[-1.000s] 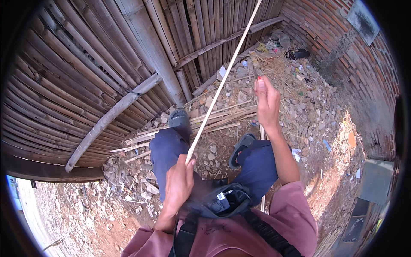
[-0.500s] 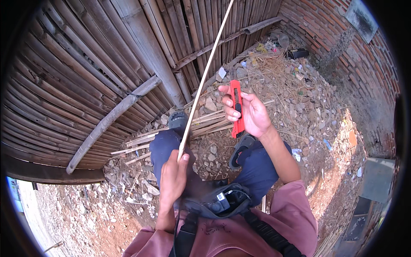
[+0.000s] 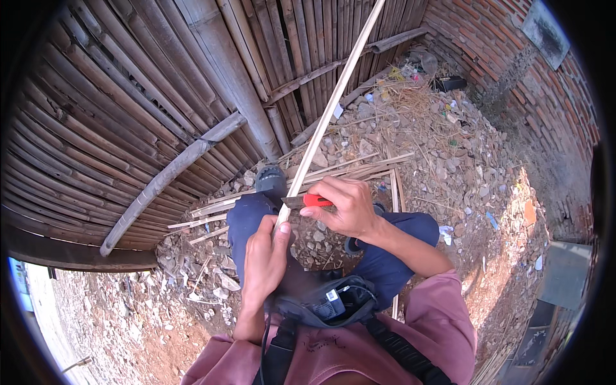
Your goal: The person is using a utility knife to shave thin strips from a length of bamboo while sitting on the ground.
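Note:
My left hand (image 3: 265, 255) is closed round the lower end of a long, pale strip of split bamboo (image 3: 327, 119). The strip slants up and away to the right, past the top edge of the view. In my right hand (image 3: 346, 208) is a red utility knife (image 3: 317, 201), gripped by its handle. Its blade (image 3: 293, 202) is out and lies against the strip just above my left thumb. How deep the edge sits in the bamboo I cannot tell.
More bamboo strips (image 3: 212, 209) lie on the rubble beyond my knees. A bamboo wall (image 3: 83, 160) rises on the left, a brick wall (image 3: 552, 96) at the right. An open dark pouch (image 3: 327, 301) hangs at my waist; stones and litter (image 3: 449, 154) cover the ground.
My right hand has come down and left, turning the knife so that its blade, now out, meets the strip. The strip's far end has swung to the right; my left hand keeps its grip.

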Motion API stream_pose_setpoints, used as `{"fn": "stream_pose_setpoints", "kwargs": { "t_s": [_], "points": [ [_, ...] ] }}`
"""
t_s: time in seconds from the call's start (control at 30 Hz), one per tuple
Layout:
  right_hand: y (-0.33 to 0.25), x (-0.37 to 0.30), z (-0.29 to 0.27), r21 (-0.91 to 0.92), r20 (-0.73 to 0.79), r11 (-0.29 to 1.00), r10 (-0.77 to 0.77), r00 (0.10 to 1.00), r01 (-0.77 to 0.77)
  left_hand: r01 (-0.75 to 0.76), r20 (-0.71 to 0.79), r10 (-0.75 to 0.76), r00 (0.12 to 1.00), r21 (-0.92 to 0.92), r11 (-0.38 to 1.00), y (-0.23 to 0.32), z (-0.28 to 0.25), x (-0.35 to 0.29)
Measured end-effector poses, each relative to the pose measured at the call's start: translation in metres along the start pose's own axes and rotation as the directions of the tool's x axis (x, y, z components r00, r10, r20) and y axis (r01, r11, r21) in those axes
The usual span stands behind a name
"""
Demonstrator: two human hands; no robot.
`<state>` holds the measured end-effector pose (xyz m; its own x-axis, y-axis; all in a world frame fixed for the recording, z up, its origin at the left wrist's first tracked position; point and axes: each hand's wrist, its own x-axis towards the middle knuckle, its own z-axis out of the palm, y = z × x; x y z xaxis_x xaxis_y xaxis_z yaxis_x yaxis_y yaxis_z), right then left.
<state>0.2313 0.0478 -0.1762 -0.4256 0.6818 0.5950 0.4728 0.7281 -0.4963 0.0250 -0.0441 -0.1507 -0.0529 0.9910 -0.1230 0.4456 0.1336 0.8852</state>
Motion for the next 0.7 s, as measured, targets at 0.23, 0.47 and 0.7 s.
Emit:
{"fn": "stream_pose_setpoints", "kwargs": {
  "t_s": [0.23, 0.47, 0.7],
  "points": [
    [-0.009, -0.003, 0.005, -0.127, -0.07, 0.991, -0.052, 0.996, 0.042, -0.033, 0.028, 0.033, 0.999, -0.017, 0.999, 0.0, -0.001, 0.001],
    [-0.002, 0.001, 0.0, -0.15, -0.155, 0.989, -0.015, 0.988, -0.009, -0.034, 0.017, 0.034, 0.999, 0.009, 0.999, 0.003, -0.001, 0.0],
    [0.022, 0.02, -0.029, -0.079, -0.356, 0.962, 0.216, 0.909, -0.26, -0.021, 0.009, 0.02, 1.0, 0.081, 0.997, -0.004, -0.002, -0.007]
  ]
}}
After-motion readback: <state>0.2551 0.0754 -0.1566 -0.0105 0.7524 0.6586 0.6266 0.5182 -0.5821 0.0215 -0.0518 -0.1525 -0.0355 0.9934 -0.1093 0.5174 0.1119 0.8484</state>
